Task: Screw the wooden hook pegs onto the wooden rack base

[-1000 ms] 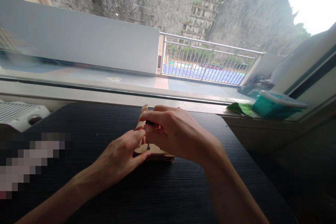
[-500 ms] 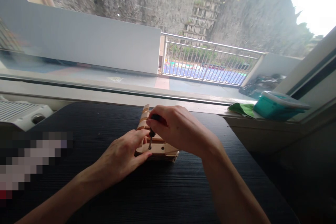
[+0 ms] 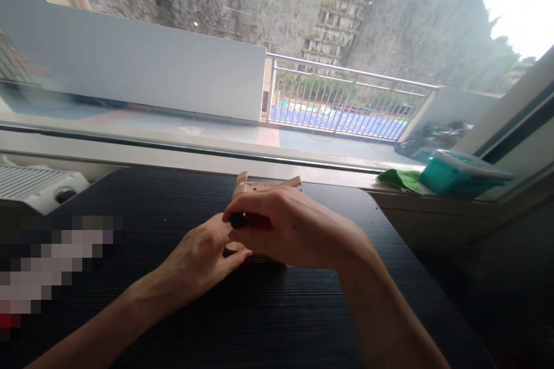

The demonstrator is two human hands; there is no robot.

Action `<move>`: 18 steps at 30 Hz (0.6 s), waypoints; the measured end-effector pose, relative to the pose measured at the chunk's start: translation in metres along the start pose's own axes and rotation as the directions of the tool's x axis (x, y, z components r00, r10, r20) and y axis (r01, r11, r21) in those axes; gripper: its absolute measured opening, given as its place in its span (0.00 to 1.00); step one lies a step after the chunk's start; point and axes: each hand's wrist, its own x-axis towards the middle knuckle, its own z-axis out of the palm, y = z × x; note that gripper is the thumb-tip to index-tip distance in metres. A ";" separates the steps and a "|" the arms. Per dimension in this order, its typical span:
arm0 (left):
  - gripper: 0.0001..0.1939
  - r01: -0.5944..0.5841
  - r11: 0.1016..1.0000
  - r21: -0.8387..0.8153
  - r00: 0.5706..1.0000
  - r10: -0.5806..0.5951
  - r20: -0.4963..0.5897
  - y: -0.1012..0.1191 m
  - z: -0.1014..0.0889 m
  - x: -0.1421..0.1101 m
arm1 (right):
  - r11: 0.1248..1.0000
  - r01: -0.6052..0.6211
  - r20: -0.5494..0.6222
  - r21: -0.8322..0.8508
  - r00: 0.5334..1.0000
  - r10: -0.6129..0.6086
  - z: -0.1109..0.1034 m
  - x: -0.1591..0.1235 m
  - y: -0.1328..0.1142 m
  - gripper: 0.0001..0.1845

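Note:
A small light-wood assembly [image 3: 265,187] with dark holes and slatted pieces stands on the dark table. My left hand [image 3: 206,252] grips its near left end, thumb along the front and fingers at the side. Over the top of the wood, my right hand [image 3: 285,225] is curled round a screwdriver [image 3: 238,219]; only part of its dark handle shows between the fingers. The shaft and tip are hidden behind the right hand, so contact with the wood cannot be seen.
The dark table [image 3: 142,213] has a rounded far edge along a window sill. A teal box [image 3: 463,176] with a clear lid and a green cloth [image 3: 399,180] lie on the sill at right. A white radiator [image 3: 41,187] stands at left. Part of the left side is pixelated.
My right hand has moved lower and nearer, turning so that it now covers the screwdriver's shaft and the front hole. More of the wood's far top shows. The left hand has barely moved.

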 end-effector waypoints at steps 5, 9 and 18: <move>0.11 -0.002 1.000 0.003 1.000 0.002 0.021 0.001 0.000 0.000 | 1.000 -0.011 -0.014 0.021 1.000 0.012 -0.001 0.001 0.004 0.08; 0.09 -0.002 1.000 -0.002 1.000 0.002 0.010 0.001 0.000 0.000 | 0.999 -0.051 -0.072 0.002 0.996 0.051 -0.001 0.003 0.009 0.06; 0.08 -0.004 1.000 0.002 1.000 0.004 -0.022 -0.003 0.004 -0.001 | 0.979 -0.169 -0.174 -0.110 0.973 0.148 0.002 0.004 0.012 0.10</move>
